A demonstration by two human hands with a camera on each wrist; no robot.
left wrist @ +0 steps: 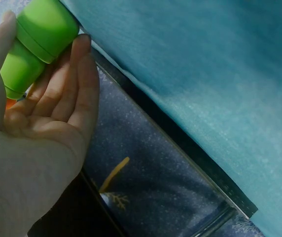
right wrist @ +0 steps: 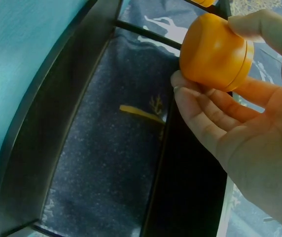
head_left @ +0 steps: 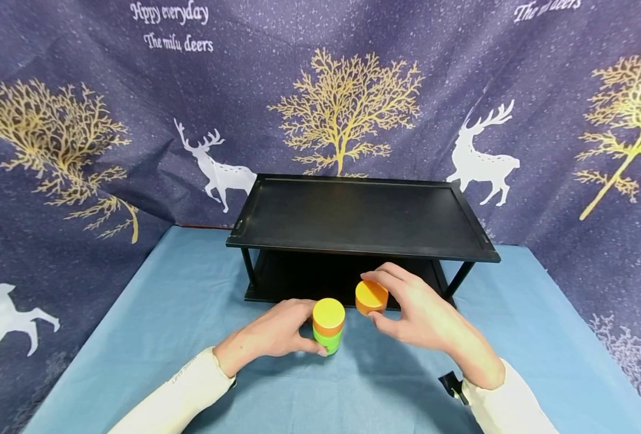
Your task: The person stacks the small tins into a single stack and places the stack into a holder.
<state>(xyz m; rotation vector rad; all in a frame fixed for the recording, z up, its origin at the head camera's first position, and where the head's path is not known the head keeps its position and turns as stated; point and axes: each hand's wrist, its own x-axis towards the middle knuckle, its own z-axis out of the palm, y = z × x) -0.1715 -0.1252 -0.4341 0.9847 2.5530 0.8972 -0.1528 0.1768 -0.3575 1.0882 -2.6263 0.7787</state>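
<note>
Gripping an orange jar (head_left: 372, 298) between thumb and fingers, the right hand (head_left: 415, 307) reaches in from the near right; the jar lies before the near edge of a black two-tier shelf (head_left: 353, 220), its round end facing up. The left hand (head_left: 277, 330) is clamped on a green container (head_left: 328, 340), the thumb on its near side and the fingers behind and beneath a yellow-orange piece (head_left: 328, 314) that sits on top. The left wrist view shows the green container in two sections of differing width, a trace of orange beyond the narrower one. Whether its base touches the desk (head_left: 234, 392) cannot be told. The orange jar is just to the right of the green container and slightly farther away; a narrow gap separates them. Both hands emerge from white sleeves (head_left: 179, 389), and a dark piece (head_left: 452, 384) shows beside the right wrist. The shelf stands at the far middle of the desk, its upper board raised on posts (head_left: 458, 278) above a lower board (head_left: 304, 271). Blue cloth covers the desk. Behind hangs a dark blue backdrop (head_left: 277, 36) printed with gold trees and white deer.
</note>
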